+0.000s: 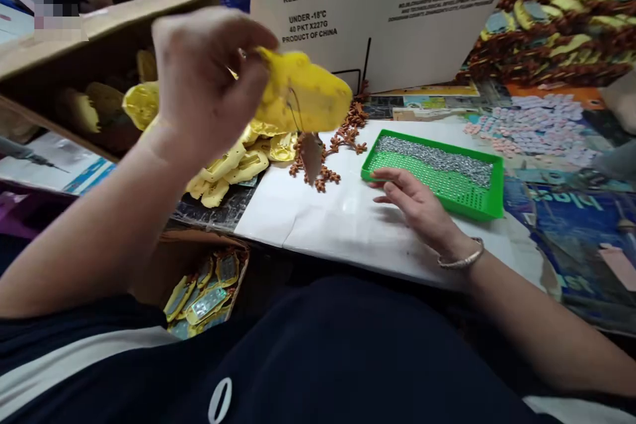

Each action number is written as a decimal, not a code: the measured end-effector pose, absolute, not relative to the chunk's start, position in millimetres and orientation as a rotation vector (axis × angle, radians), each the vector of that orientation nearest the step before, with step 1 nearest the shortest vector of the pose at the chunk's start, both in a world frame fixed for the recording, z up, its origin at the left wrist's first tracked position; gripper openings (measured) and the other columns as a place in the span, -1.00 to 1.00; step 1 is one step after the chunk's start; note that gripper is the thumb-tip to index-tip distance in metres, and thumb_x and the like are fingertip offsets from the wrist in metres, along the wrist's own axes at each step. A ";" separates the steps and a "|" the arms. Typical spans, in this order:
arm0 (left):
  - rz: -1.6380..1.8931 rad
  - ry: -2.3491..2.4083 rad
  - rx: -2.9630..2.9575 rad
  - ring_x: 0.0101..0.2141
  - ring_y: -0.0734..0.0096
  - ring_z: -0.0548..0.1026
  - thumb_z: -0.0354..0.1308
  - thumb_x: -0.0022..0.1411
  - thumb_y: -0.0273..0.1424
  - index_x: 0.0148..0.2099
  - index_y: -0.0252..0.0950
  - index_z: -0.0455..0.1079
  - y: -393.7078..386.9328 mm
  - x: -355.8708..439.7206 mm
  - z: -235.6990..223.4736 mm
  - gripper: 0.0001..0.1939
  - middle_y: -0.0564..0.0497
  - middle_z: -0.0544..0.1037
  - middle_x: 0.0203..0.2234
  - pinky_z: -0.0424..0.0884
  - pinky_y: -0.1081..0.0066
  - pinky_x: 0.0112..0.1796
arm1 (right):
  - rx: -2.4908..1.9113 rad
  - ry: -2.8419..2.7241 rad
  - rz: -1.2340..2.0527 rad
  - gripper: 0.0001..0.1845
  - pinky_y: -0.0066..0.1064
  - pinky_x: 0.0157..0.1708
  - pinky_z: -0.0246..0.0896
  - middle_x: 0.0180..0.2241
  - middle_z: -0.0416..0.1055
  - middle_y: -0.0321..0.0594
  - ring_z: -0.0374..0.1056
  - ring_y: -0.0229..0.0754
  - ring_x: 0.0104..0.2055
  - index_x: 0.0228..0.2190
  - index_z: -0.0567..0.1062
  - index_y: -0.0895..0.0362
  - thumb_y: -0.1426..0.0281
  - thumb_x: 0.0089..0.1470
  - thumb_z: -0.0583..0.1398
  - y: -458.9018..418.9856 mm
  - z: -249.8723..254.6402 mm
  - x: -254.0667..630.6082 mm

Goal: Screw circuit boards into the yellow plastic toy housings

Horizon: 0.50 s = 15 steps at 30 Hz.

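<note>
My left hand [206, 76] is raised above the table, fingers closed on a yellow plastic piece [303, 93]. From it a small grey tag [311, 156] dangles on a thin wire. My right hand [415, 202] lies on the white sheet [338, 218], fingers slightly curled, fingertips touching the near left corner of a green tray [484, 209]. The tray holds a band of small silvery parts [437, 158]. A heap of yellow plastic pieces [233, 165] lies under my left hand, with brown beaded parts [342, 139] beside it.
An open cardboard box [74, 46] with yellow pieces stands at left. A large white carton [382, 20] stands at the back. Finished yellow tags fill a box [209, 298] below the table edge. Pale pink pieces [536, 122] and a brown-yellow pile [561, 13] lie at right.
</note>
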<state>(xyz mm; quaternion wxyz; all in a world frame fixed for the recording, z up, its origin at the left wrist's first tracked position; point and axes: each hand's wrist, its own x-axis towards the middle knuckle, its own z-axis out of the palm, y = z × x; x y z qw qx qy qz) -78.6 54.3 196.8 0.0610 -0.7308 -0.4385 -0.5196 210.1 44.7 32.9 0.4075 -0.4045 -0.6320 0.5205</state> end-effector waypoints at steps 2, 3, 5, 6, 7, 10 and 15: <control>-1.592 -1.257 -2.346 -0.50 0.59 0.39 0.11 -0.02 -0.62 -0.30 -0.24 0.63 45.9 -56.1 172.1 -0.68 0.15 0.58 -0.48 0.30 0.46 -0.37 | -0.954 -1.455 1.558 -0.64 -0.22 -0.07 0.52 0.18 0.40 -0.06 0.45 -0.10 0.10 0.02 0.41 0.00 0.13 0.27 0.16 45.1 33.3 209.4; -1.624 -1.282 -2.401 -0.51 0.59 0.39 0.10 0.02 -0.59 -0.27 -0.25 0.63 43.1 -46.5 158.4 -0.69 0.11 0.59 -0.46 0.31 0.47 -0.39 | -0.929 -1.395 1.674 -0.64 -0.23 -0.10 0.54 0.21 0.38 -0.05 0.47 -0.11 0.07 0.04 0.39 0.00 0.13 0.30 0.12 44.0 33.2 210.9; -1.714 -1.438 -2.482 -0.54 0.57 0.36 0.11 0.11 -0.52 -0.24 -0.24 0.60 40.9 -31.8 128.5 -0.75 0.08 0.58 -0.45 0.32 0.47 -0.44 | -0.900 -1.298 1.878 -0.64 -0.27 -0.23 0.55 0.15 0.44 0.00 0.53 -0.13 -0.08 0.02 0.41 0.03 0.10 0.33 0.09 39.5 32.5 217.8; -1.742 -1.530 -2.513 -0.56 0.57 0.35 0.11 0.14 -0.49 -0.23 -0.23 0.59 41.3 -26.3 112.7 -0.77 0.08 0.57 -0.46 0.32 0.47 -0.47 | -0.896 -1.261 1.959 -0.63 -0.30 -0.28 0.55 0.08 0.49 0.00 0.54 -0.16 -0.17 -0.01 0.43 0.06 0.10 0.31 0.12 36.2 32.0 223.0; -1.778 -1.618 -2.526 -0.58 0.56 0.33 0.10 0.16 -0.47 -0.22 -0.24 0.57 42.2 -21.6 96.9 -0.78 0.08 0.56 -0.48 0.32 0.48 -0.50 | -0.902 -1.227 2.019 -0.64 -0.34 -0.33 0.53 -0.01 0.53 -0.02 0.53 -0.19 -0.24 -0.04 0.45 0.08 0.11 0.27 0.17 32.5 31.4 229.0; -1.895 -1.878 -2.546 -0.60 0.56 0.32 0.08 0.13 -0.42 -0.24 -0.28 0.54 45.6 -10.1 54.1 -0.79 0.09 0.53 -0.51 0.32 0.51 -0.56 | -0.974 -1.160 2.059 -0.63 -0.44 -0.38 0.47 -0.19 0.57 -0.12 0.49 -0.26 -0.34 -0.14 0.52 0.11 0.18 0.08 0.37 20.8 28.3 247.9; -2.052 -2.226 -2.496 -0.65 0.57 0.34 0.08 0.01 -0.41 -0.33 -0.31 0.50 50.0 4.9 17.5 -0.80 0.12 0.49 -0.58 0.31 0.57 -0.64 | -1.200 -1.406 1.711 -0.63 -0.42 -0.47 0.37 -0.33 0.53 -0.20 0.41 -0.28 -0.45 -0.19 0.53 0.13 0.16 0.04 0.34 7.3 16.1 261.3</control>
